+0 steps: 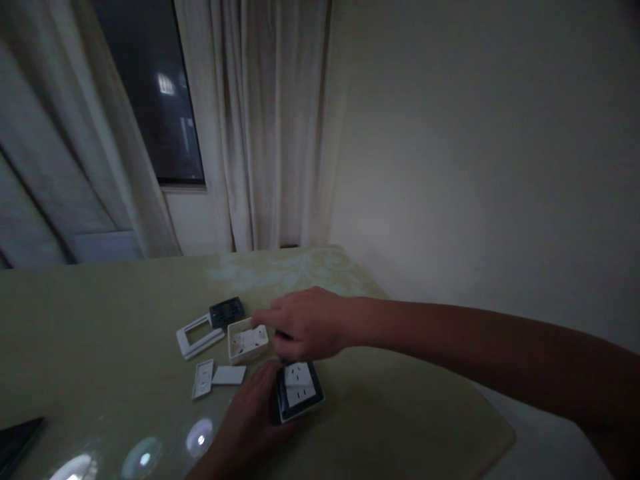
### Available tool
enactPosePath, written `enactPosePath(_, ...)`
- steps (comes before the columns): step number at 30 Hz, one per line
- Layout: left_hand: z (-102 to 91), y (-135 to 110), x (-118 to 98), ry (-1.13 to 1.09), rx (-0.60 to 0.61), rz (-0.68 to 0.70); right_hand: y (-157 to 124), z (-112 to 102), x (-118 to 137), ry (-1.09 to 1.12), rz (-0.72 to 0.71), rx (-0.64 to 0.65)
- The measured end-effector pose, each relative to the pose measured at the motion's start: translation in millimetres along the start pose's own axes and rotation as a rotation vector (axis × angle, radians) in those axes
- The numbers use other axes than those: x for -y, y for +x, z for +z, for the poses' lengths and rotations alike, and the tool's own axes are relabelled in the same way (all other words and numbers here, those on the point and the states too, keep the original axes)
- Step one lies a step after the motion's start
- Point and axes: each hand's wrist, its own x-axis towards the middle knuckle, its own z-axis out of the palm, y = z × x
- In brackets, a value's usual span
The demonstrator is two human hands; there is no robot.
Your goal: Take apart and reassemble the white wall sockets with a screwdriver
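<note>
A black-framed white socket unit point(300, 385) sits over the table point(400, 407), well in from its right edge; its left side is hidden by the left hand point(253, 413), whose fingers and thumb are clamped on it. Whether its underside touches the tabletop cannot be made out. The right hand point(310, 323) is just beyond the unit, toward the table's far edge, its index finger reaching over the right wall of a white open box point(245, 341). Contact there is unclear; the other fingers are hidden, so I cannot tell whether they are apart, together or closed on something. Screws or fittings inside the box are too small to identify. Toward the table's left edge from the box lie a white frame point(183, 341), a dark panel point(227, 312) touching or overlapping it, a small white plate point(203, 379) and a flat white panel point(229, 375). A dark object point(17, 440), farther left, is cut off by the picture's border, as is the table's near edge.
</note>
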Motion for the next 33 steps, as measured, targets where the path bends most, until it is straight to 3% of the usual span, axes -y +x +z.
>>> enactPosePath(2,2.9,-2,4,0.004,-0.01,0.012,0,1,-1,-0.002,0.002,0.013)
enactPosePath(5,3.4,-3,5,0.002,-0.024,-0.001,-1,2,-2,-0.123,0.165,-0.007)
enactPosePath(10,-3.5,-1,-7,-0.037,0.008,-0.008,-5,4,-1,-0.009,-0.111,-0.044)
enactPosePath(15,-1.2,-3,-4,-0.027,0.011,-0.037,-1,4,1,-0.135,0.18,-0.03)
enactPosePath(20,-1.6,-3,-3,-0.025,0.001,0.011,-2,0,2,-0.019,-0.037,-0.01)
enactPosePath(24,-5.0,-1,-7,-0.023,-0.006,-0.023,-4,-4,1,-0.135,0.139,0.015)
enactPosePath(29,-3.2,-1,-4,-0.02,0.007,-0.009,-7,-7,-1,0.014,-0.111,0.045)
enactPosePath(33,-1.9,0,-4,-0.009,-0.012,-0.006,-5,-3,2,-0.03,0.067,0.033)
